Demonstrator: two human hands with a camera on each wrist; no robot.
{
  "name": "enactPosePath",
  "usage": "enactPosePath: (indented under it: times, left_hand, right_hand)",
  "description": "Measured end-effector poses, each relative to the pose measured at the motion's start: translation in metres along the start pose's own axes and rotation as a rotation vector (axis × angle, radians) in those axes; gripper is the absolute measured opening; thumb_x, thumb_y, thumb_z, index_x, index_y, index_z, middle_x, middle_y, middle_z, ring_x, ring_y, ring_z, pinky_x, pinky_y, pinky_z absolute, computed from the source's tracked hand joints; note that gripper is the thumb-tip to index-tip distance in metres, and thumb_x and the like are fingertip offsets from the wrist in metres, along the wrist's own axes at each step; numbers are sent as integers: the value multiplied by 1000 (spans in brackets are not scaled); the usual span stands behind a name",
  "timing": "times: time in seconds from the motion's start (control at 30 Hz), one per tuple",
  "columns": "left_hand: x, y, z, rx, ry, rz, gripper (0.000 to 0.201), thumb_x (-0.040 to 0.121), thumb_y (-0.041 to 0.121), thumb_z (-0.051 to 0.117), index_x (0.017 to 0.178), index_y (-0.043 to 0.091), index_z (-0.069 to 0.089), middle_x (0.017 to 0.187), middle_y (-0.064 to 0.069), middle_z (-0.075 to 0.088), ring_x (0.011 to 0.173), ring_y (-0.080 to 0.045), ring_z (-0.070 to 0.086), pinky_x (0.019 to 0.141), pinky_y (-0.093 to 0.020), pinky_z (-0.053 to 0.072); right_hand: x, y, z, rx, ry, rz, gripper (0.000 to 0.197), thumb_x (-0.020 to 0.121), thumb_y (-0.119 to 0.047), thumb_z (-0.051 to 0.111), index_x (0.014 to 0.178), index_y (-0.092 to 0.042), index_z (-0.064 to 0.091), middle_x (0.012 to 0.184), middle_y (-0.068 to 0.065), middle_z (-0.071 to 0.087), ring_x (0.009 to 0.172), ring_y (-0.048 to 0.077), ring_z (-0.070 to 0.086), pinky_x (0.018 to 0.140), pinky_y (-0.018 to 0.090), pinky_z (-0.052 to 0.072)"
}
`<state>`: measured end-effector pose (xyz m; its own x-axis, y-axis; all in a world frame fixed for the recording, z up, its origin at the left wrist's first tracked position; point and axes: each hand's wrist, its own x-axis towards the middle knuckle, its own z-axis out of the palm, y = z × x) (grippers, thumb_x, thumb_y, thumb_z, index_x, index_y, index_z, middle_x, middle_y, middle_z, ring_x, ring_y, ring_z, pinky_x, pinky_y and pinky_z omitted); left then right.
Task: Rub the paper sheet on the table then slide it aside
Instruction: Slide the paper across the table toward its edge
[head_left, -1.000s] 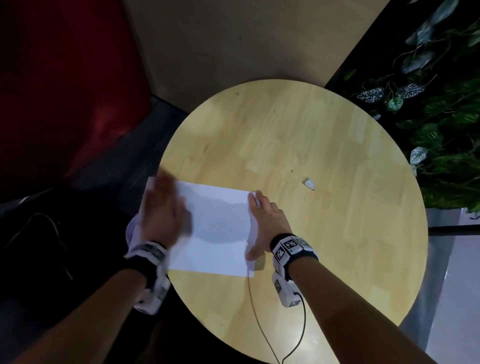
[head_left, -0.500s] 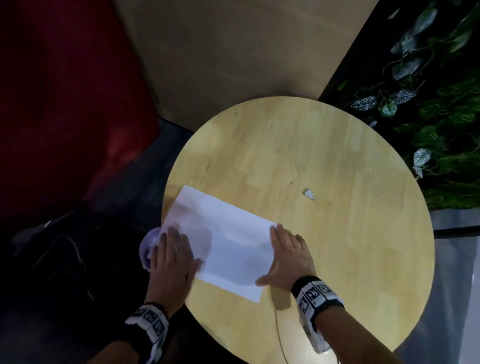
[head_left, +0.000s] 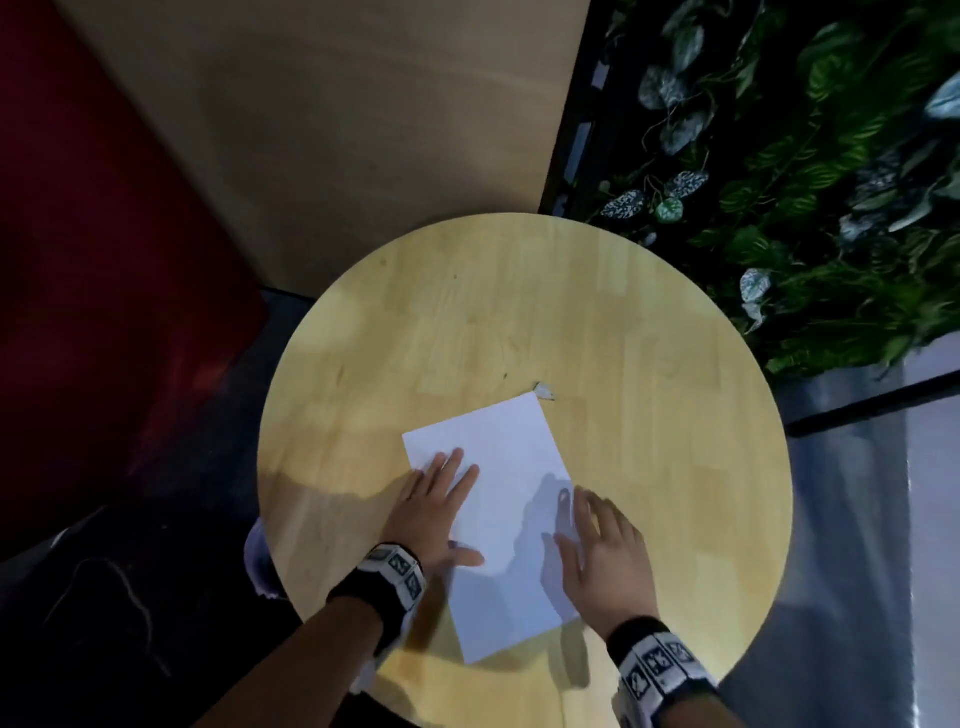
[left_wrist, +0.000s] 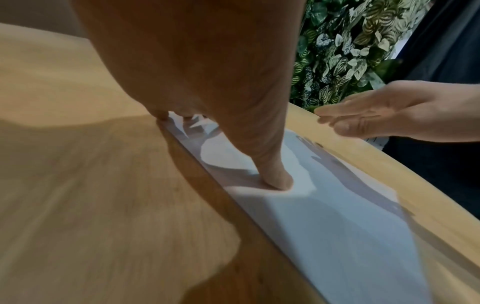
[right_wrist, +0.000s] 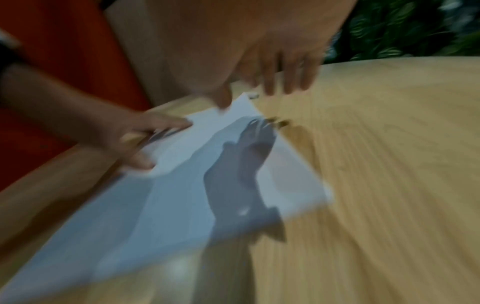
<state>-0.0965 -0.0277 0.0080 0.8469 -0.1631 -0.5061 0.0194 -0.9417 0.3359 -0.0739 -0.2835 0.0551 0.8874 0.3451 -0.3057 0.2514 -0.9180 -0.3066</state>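
Observation:
A white paper sheet (head_left: 501, 499) lies flat on the round wooden table (head_left: 649, 364), near the front edge, turned lengthways away from me. My left hand (head_left: 441, 499) lies flat on the sheet's left side, fingers straight, thumb pressed on the paper (left_wrist: 324, 216). My right hand (head_left: 605, 556) hovers open over the sheet's right edge, fingers straight, casting a shadow on the paper (right_wrist: 182, 195). In the left wrist view the right hand (left_wrist: 384, 119) floats clear of the surface.
A small white scrap (head_left: 544, 391) lies just beyond the sheet's far corner. Green foliage (head_left: 805, 182) stands at the right, a wooden panel (head_left: 337, 130) behind the table, a red surface (head_left: 104, 260) at the left. Dark floor lies below the table's left edge.
The sheet has slid right from the table's left rim and turned lengthways. The left hand went with it on top; the right hand has lifted off its edge.

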Motion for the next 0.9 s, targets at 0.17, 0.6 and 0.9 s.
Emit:
enactPosePath:
  times: [0.17, 0.6, 0.9]
  left_hand:
    - [24, -3, -25, 162, -36, 90, 114, 84, 57, 72, 163, 24, -5, 164, 8, -24, 157, -21, -9, 126, -40, 3]
    - [59, 14, -56, 212, -47, 21, 111, 83, 31, 82, 164, 23, 5, 171, 1, -10, 157, -21, -3, 123, -39, 17]
    - [23, 8, -38, -1, 91, -125, 87, 96, 46, 63, 163, 24, 12, 170, 5, 5, 155, -19, 10, 113, -41, 35]
  right_hand:
    - [47, 14, 0, -75, -247, -258, 87, 89, -51, 56, 155, -25, 5, 158, -10, -17, 148, 12, -6, 120, 30, 8]
    - [88, 22, -7, -90, -251, -201, 106, 81, -51, 66, 154, -17, -2, 161, -6, -10, 148, 14, 2, 118, 30, 13]
    - [93, 14, -17, -98, -274, -193, 105, 78, -44, 71, 154, -13, 5, 161, -2, -4, 147, 18, 9, 116, 31, 22]
